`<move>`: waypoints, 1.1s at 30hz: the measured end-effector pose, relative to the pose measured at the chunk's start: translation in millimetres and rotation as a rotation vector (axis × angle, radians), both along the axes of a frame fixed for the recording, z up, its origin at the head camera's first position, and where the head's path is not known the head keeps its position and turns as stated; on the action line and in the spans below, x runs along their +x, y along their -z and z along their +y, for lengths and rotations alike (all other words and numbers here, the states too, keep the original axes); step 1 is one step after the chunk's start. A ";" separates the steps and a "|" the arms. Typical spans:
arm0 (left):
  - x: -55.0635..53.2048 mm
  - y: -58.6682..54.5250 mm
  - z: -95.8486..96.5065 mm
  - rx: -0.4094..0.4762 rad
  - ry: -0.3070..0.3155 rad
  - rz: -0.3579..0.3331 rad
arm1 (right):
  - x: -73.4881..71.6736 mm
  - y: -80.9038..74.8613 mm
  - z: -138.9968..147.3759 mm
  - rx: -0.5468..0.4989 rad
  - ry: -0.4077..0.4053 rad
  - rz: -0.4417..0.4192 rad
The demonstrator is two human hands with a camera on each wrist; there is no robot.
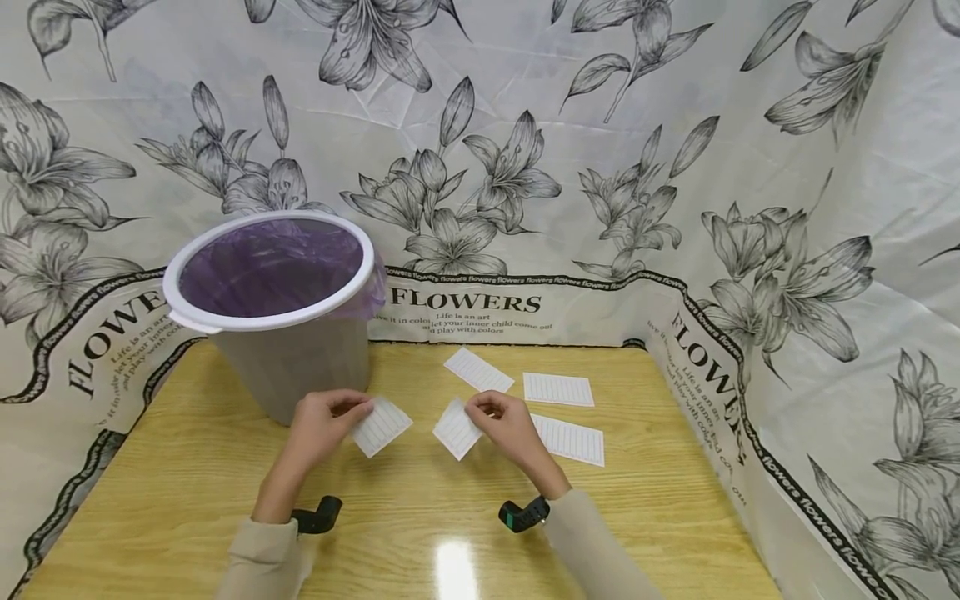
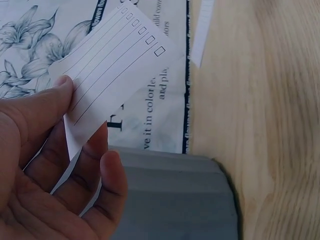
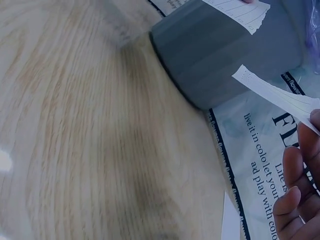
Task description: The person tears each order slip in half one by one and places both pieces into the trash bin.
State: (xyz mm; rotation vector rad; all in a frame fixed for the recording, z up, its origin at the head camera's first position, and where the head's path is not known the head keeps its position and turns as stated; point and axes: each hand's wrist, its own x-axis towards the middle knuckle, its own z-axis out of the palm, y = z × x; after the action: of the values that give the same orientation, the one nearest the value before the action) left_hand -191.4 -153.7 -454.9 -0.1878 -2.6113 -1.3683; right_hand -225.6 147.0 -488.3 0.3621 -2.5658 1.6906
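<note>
My left hand point(image 1: 322, 423) pinches a piece of white lined paper point(image 1: 384, 427) between thumb and fingers, in front of the bin. The left wrist view shows a row of small boxes along one end of this piece point(image 2: 117, 60). Across a gap, my right hand point(image 1: 512, 427) pinches a second lined piece point(image 1: 455, 430) by its right side. In the right wrist view the left hand's piece has a ragged edge, and the right hand's piece point(image 3: 275, 95) is seen almost edge-on. Both pieces are held up over the wooden table point(image 1: 420, 517).
A grey waste bin point(image 1: 307, 358) with a white rim and purple liner stands at the back left. Three lined paper slips lie to the right: one at the back point(image 1: 478, 369), one farther right point(image 1: 558, 389), one nearer point(image 1: 573, 440). Flower-printed cloth point(image 1: 480, 308) surrounds the table.
</note>
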 end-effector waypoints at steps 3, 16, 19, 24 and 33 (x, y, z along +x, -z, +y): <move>1.7 -4.6 -4.7 0.014 -0.003 0.025 | -0.9 -3.3 -4.8 -0.004 0.005 -0.007; 8.1 -24.1 -18.1 0.021 -0.024 0.081 | -4.2 -11.5 -12.6 -0.037 -0.073 0.066; 10.6 -29.9 -20.1 0.028 -0.023 0.080 | -5.5 -13.4 -15.1 -0.029 -0.103 0.088; 14.2 -38.7 -22.3 0.010 -0.027 0.112 | -6.4 -18.9 -18.8 -0.030 -0.120 0.103; 19.8 -53.5 -26.9 -0.008 -0.026 0.202 | -5.5 -32.2 -24.6 -0.034 -0.129 0.106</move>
State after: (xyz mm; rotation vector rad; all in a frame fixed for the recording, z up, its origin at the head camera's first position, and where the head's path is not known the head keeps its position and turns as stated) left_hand -171.5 -180.6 -401.3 -0.2769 -2.4447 -1.2599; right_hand -231.1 122.4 -456.2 0.6107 -2.4839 1.7021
